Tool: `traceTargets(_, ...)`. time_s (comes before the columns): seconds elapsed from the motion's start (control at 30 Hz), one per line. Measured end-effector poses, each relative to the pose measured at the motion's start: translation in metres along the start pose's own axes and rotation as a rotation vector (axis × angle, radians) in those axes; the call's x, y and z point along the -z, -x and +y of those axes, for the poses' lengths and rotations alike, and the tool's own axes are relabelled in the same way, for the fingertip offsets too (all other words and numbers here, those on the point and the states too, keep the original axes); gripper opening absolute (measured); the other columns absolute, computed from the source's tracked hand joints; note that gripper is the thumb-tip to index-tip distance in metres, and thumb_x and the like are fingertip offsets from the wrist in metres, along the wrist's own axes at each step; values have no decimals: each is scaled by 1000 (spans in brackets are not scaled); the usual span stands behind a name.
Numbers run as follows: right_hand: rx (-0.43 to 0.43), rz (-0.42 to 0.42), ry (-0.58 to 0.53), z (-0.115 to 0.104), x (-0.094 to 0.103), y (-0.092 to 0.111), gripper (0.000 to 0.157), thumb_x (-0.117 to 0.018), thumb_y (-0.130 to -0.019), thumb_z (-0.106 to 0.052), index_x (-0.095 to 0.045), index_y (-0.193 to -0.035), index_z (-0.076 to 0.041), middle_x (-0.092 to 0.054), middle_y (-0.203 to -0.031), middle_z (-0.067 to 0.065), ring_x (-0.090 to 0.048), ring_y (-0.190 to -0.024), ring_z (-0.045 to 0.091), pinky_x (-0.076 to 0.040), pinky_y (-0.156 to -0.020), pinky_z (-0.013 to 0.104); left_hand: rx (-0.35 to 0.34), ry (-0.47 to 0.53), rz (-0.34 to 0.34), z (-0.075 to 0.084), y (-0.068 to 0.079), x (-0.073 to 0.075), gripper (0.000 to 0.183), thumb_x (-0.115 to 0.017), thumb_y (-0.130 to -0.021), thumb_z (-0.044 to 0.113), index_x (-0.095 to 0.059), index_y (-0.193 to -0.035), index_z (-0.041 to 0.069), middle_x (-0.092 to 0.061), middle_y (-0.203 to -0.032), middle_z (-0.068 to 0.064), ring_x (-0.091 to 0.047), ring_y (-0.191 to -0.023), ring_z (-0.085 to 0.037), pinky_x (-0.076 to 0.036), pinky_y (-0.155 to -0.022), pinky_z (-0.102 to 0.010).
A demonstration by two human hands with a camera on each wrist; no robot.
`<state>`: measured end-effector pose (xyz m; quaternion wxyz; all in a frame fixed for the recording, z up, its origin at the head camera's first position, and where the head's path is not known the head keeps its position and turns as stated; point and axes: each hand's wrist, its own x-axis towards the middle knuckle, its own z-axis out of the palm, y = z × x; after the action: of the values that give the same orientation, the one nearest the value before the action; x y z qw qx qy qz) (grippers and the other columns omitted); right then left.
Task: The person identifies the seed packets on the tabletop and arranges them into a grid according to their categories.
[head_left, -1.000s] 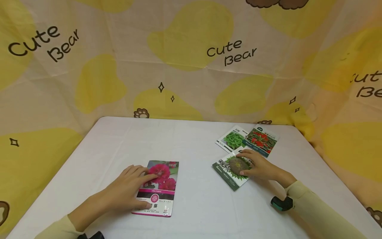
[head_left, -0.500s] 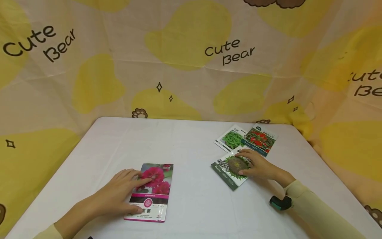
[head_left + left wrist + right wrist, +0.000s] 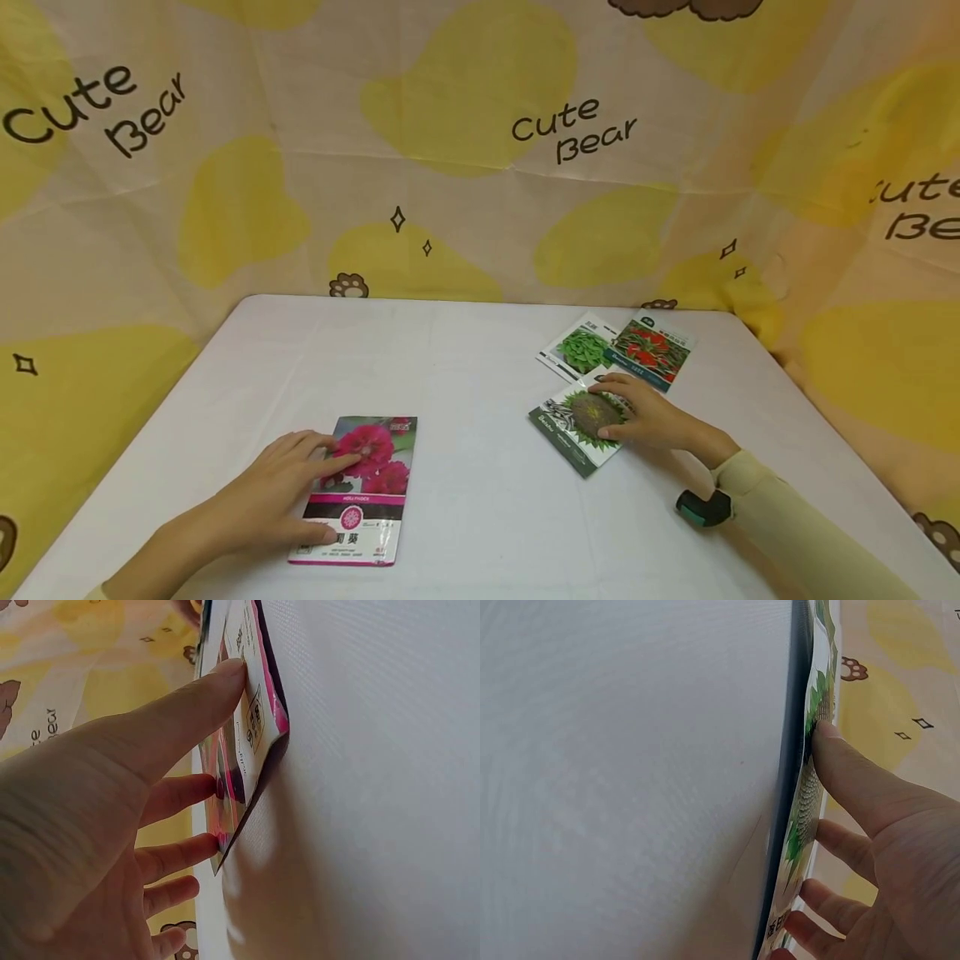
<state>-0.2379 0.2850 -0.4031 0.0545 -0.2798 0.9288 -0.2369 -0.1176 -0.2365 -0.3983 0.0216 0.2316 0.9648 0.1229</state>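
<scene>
The person's left hand (image 3: 273, 492) rests on a hollyhock seed packet (image 3: 371, 504) that lies face up toward the near left part of the white table (image 3: 465, 500); its fingers are spread and nearly straight, laid on the print rather than clenched, with the thumb on the white lower panel and the index finger on the pink flowers. The left wrist view shows the thumb and two fingertips at the packet's face, the other two fingers extending beside it. Well apart, toward the right, the right hand (image 3: 652, 417) lies over a sunflower packet (image 3: 579, 427), its thumb and fingertips set loosely on the printed flower head (the exact contact of the outer fingers is hard to make out). That packet lies at a slant, its upper end by two more: a green-leaf packet (image 3: 581, 350) and a red-flower packet (image 3: 652, 350), which overlaps the leaf one's right side. A dark wrist device (image 3: 703, 508) sits at the right sleeve (image 3: 787, 508). Behind the table hangs a yellow-blotched "Cute Bear" cloth (image 3: 450, 125).
</scene>
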Motion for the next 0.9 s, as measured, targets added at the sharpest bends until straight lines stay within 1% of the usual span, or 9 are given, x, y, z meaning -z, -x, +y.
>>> traceTargets(0.23,-3,-4,-2,0,1,1,66,-79,-88,-34,-55,-141,-3,-41,-151,32,-37,-139,56,-53,-92,59,5,-6,0,0,0,-1,89,-79,-66,72,-55,-144,37,-56,-140,-7,-44,-133,-36,-40,-108,-66)
traceTargets(0.33,-2,3,-1,0,1,1,65,-79,-88,-34,-56,-141,-4,-41,-151,32,-36,-140,57,-52,-94,61,11,-12,0,0,0,-1,89,-79,-65,72,-56,-144,38,-56,-140,-8,-44,-133,-37,-39,-109,-67)
traceTargets(0.53,7,11,14,2,-1,0,66,-80,-87,-34,-56,-141,-5,-42,-151,31,-36,-140,56,-44,-101,70,24,-15,2,0,1,-3,89,-80,-64,72,-57,-142,38,-56,-140,-9,-45,-133,-38,-38,-109,-68)
traceTargets(0.73,9,23,9,0,-1,0,65,-78,-89,-32,-54,-142,-3,-43,-150,30,-40,-139,55,-42,-102,71,13,-18,20,-1,2,-5,87,-80,-64,71,-57,-141,38,-56,-138,-7,-46,-131,-35,-40,-107,-66)
traceTargets(0.9,-16,75,59,-6,0,2,64,-77,-90,-34,-55,-141,-2,-48,-147,30,-44,-135,54,-39,-104,73,0,-27,40,-2,2,-5,86,-80,-64,72,-58,-141,38,-57,-137,-5,-47,-129,-34,-41,-106,-64)
